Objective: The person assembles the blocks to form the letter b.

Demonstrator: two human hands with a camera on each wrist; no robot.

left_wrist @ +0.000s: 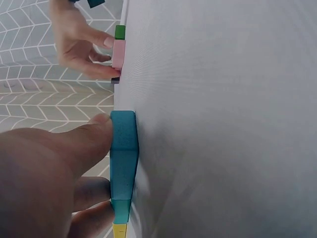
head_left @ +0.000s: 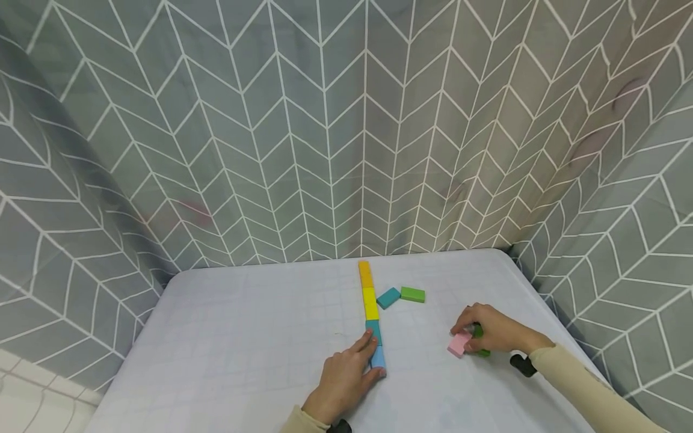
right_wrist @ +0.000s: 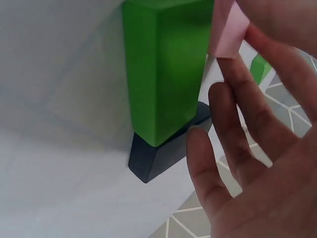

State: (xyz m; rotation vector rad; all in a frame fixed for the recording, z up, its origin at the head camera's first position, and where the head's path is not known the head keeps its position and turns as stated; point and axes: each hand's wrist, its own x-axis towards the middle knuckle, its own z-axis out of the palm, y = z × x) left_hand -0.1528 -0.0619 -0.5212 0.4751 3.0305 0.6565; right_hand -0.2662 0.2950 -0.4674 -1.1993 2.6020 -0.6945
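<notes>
My left hand (head_left: 343, 382) rests along the near end of a straight row of blocks. Its thumb touches the light blue block (head_left: 378, 358), and its fingertips lie at the teal block (head_left: 375, 325). Beyond these the row continues with a yellow block (head_left: 370, 304) and an orange-yellow block (head_left: 365, 275). Off to the right, my right hand (head_left: 495, 328) pinches a pink block (right_wrist: 229, 29) between thumb and finger. Right beside the pink block are a dark green block (right_wrist: 168, 74) and a dark navy block (right_wrist: 166, 153), partly hidden by the hand in the head view.
A loose teal block (head_left: 388, 297) lies angled just right of the row, its corner close to a light green block (head_left: 413, 294). The white table (head_left: 233, 337) ends at the back against a grey patterned curtain (head_left: 346, 132), which also hangs along both sides.
</notes>
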